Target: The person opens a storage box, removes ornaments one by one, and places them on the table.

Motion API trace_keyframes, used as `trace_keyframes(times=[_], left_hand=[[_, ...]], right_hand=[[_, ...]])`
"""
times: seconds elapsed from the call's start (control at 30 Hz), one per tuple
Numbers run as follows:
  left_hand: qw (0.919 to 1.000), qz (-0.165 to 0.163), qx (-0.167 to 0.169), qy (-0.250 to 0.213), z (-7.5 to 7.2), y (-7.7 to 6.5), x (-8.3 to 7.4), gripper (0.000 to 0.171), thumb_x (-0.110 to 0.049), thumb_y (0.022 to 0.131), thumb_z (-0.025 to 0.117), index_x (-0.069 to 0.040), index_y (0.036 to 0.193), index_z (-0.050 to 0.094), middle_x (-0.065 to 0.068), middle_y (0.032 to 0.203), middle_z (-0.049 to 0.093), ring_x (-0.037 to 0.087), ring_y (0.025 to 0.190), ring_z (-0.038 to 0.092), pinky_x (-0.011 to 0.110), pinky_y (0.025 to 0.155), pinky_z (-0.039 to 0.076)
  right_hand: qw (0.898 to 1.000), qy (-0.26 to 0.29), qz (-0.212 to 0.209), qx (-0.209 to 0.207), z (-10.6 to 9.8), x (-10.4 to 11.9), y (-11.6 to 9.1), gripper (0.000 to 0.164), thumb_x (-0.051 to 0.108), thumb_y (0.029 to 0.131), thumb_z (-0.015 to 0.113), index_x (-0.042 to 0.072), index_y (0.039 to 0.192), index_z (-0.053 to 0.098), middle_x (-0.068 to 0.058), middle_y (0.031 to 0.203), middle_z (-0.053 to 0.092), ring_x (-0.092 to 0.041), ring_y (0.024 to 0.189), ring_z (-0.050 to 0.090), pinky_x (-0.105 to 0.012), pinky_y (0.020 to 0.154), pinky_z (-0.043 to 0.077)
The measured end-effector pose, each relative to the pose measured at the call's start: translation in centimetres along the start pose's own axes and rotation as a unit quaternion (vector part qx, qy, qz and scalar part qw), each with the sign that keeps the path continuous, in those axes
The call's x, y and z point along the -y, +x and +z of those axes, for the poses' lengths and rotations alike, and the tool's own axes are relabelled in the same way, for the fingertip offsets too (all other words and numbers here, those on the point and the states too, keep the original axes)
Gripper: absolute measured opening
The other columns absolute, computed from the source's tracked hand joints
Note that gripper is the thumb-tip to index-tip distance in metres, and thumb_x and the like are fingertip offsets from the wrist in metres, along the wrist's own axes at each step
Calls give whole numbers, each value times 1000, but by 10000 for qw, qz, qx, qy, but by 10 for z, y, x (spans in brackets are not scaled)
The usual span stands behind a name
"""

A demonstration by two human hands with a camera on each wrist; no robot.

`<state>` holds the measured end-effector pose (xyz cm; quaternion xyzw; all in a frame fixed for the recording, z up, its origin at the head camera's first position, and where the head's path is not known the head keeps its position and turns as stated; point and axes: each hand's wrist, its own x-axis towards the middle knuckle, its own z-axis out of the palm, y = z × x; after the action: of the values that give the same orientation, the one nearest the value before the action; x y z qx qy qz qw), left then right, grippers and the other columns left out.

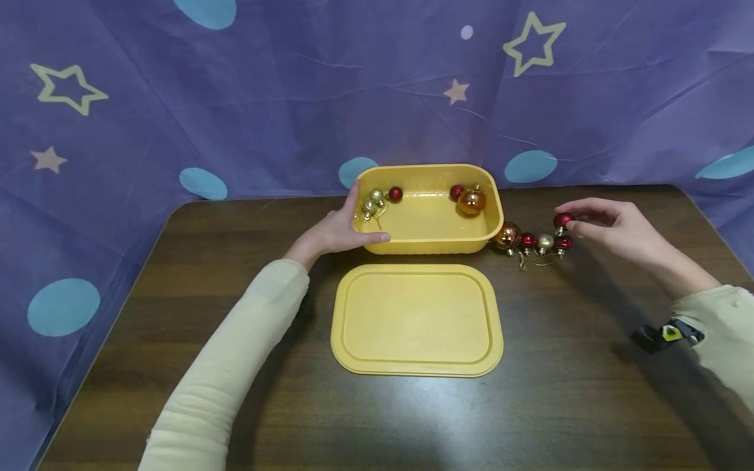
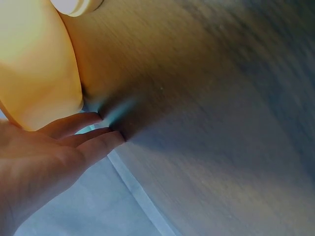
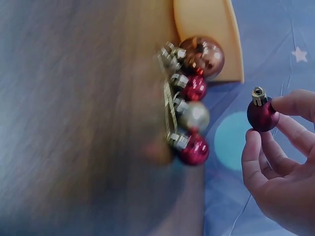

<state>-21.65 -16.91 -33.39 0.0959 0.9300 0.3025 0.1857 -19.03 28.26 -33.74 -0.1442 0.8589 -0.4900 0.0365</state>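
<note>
A yellow plastic box [image 1: 427, 246] stands at the back of the table, with small gold and red baubles and a larger copper bauble [image 1: 472, 201] inside. My left hand [image 1: 334, 229] holds the box's left end, thumb along the front rim; in the left wrist view its fingers [image 2: 101, 146] lie against the outside wall. Between thumb and fingertips, my right hand [image 1: 618, 232] pinches a small dark red Christmas bauble [image 3: 263, 116] with a gold cap. Just below it, right of the box, sit a copper bauble [image 1: 507, 235], red baubles [image 1: 527, 241] and a pale gold bauble [image 1: 545, 243].
The box's yellow lid [image 1: 416, 320] lies flat on the brown wooden table [image 1: 283, 405], in front of the box. Behind the table hangs a purple cloth [image 1: 330, 85] with stars and blue spots. A black wrist device [image 1: 665, 333] hangs by the right sleeve.
</note>
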Motion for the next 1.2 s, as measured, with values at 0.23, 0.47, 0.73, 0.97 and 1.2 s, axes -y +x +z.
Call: trace_keyframes(times=[0.23, 0.47, 0.73, 0.97, 1.2], left_hand=[[10000, 31, -14, 34, 1, 1, 1, 122, -56, 80, 72, -30, 150, -24, 30, 146, 34, 47, 125, 44, 50, 104, 35], [10000, 33, -4, -30, 1, 1, 2, 122, -57, 79, 71, -31, 150, -24, 28, 148, 33, 46, 127, 41, 50, 104, 33], [10000, 61, -27, 0, 1, 1, 1, 121, -56, 79, 72, -30, 151, -23, 28, 148, 32, 47, 126, 42, 51, 104, 34], [10000, 6, 0, -19, 0, 0, -1, 122, -57, 79, 72, -31, 150, -23, 27, 150, 30, 47, 128, 39, 51, 104, 33], [10000, -19, 9, -32, 0, 0, -1, 122, -58, 79, 71, -31, 150, -24, 27, 150, 29, 47, 130, 37, 52, 105, 32]], right_hand=[[9998, -141, 132, -97, -7, -20, -12, 30, -1, 92, 62, 1, 122, 65, 16, 97, 68, -1, 81, 63, -16, 64, 48], [9984, -397, 358, -190, -11, -38, -22, 31, 0, 93, 61, -2, 124, 62, 20, 97, 66, 3, 80, 61, -14, 64, 47], [9982, -148, 541, -198, -10, -50, -26, 31, -2, 91, 62, -6, 122, 59, 25, 98, 64, 8, 85, 60, -13, 66, 48], [9982, 193, 557, -114, -10, -58, -25, 27, -3, 90, 63, 10, 112, 68, 17, 92, 67, 4, 78, 60, -16, 60, 47], [9967, -142, 774, -213, -7, -56, -24, 29, 2, 89, 67, -1, 118, 63, 21, 92, 66, 6, 82, 60, -15, 64, 46]])
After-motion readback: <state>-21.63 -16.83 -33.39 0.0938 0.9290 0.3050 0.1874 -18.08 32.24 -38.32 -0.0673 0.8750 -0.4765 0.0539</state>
